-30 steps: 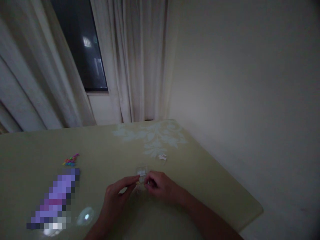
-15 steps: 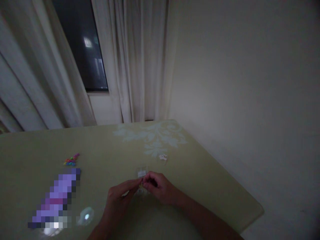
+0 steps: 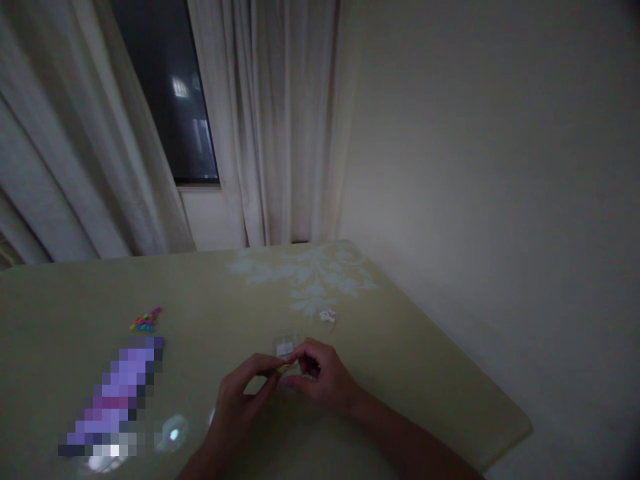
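My left hand point(image 3: 240, 400) and my right hand point(image 3: 320, 380) meet over the green table point(image 3: 425, 373), fingertips pinched together on a small clear plastic packet point(image 3: 285, 350) with a white label. The packet is partly hidden by my fingers and the light is dim, so its contents cannot be made out. A tiny yellowish bit shows between the fingertips.
A small white piece point(image 3: 327, 316) lies just beyond my hands. A little heap of coloured bits point(image 3: 145, 320) sits to the left, above a blurred purple object point(image 3: 113, 397). Curtains and a dark window stand behind; the table's right edge runs near the wall.
My hands have stayed at the same spot; the right fingers have lifted and curled slightly, and the left fingertips have risen to meet them at the packet.
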Demonstrator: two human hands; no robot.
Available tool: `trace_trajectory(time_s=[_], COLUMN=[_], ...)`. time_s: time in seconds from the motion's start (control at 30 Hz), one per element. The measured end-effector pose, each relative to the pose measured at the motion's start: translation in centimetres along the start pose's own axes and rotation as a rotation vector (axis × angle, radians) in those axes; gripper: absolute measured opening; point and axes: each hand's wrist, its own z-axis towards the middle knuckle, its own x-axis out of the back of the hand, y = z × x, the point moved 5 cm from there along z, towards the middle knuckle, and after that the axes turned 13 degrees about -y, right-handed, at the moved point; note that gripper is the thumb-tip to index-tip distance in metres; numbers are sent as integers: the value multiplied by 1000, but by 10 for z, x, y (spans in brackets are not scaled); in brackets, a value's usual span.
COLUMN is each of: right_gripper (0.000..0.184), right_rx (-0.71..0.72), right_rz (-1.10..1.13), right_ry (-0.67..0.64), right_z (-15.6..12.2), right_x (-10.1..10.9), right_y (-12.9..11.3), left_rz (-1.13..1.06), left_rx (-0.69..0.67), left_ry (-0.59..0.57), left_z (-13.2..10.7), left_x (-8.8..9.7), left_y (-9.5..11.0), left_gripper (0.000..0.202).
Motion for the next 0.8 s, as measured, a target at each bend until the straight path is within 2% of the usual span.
trace_trajectory(time_s=[0.23,0.5,0.57,0.7,0.8], right_gripper=[35,24,17,6,4], right_rx=[115,311,300,192,99], right_rz=[-256,-371,-370,-324,-252], right_ry=[123,210,219,206,182], right_z=[-2,-6,-6,-3,-1], right_x=[-3,-6,-5,-2,-1], right_y=[-8,-13,-14,-13,-10], left_rz=[4,-93,-177,-337,-413], left_rx=[45,29,96,271,331], left_ry=[20,16,12,-28,-96], left_z=[-3,2,2,3,6], left_x=[-2,-5,-7,-14,-18], left_y=[-7,-4,-8,-13,-10], left_gripper=[12,14,16,25,31])
